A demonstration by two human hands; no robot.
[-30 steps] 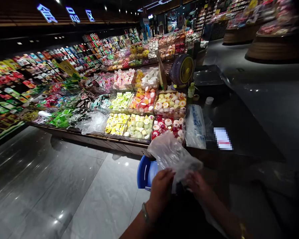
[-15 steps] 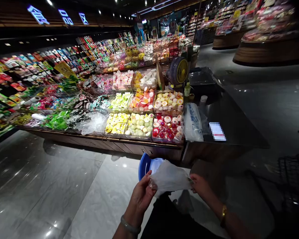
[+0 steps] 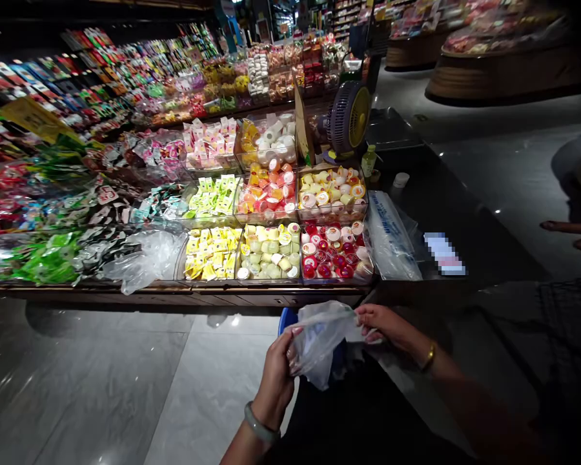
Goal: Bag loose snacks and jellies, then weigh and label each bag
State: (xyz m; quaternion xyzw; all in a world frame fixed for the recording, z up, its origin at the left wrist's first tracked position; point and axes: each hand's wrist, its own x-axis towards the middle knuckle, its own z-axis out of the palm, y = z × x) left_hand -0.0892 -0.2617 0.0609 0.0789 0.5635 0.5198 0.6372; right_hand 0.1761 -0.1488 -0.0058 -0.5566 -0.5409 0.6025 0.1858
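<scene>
A thin translucent plastic bag (image 3: pixel 322 345) hangs between my two hands, low in the view. My left hand (image 3: pixel 277 368), with a pale bangle at the wrist, pinches one side of it. On the other side, the fingers of my right hand (image 3: pixel 380 321) are closed on the bag's edge; a gold bracelet circles that wrist. Behind the bag a blue bin (image 3: pixel 285 318) stands on the floor, mostly covered. Just beyond lie clear compartments of red jelly cups (image 3: pixel 332 252), pale green jelly cups (image 3: pixel 270 252) and yellow packets (image 3: pixel 212 252).
A crumpled clear bag (image 3: pixel 150 255) lies over the display's front edge. On the right, a dark counter (image 3: pixel 445 206) carries a stack of plastic bags (image 3: pixel 390 236), a small white cup (image 3: pixel 401 180) and a fan (image 3: pixel 349 119). Another person's hand (image 3: pixel 576 234) shows at the far right.
My hands have come closer together, and the bag, stretched sideways before, now droops between them. The view has tilted down and nearer the display. A person has come into view at the right.
</scene>
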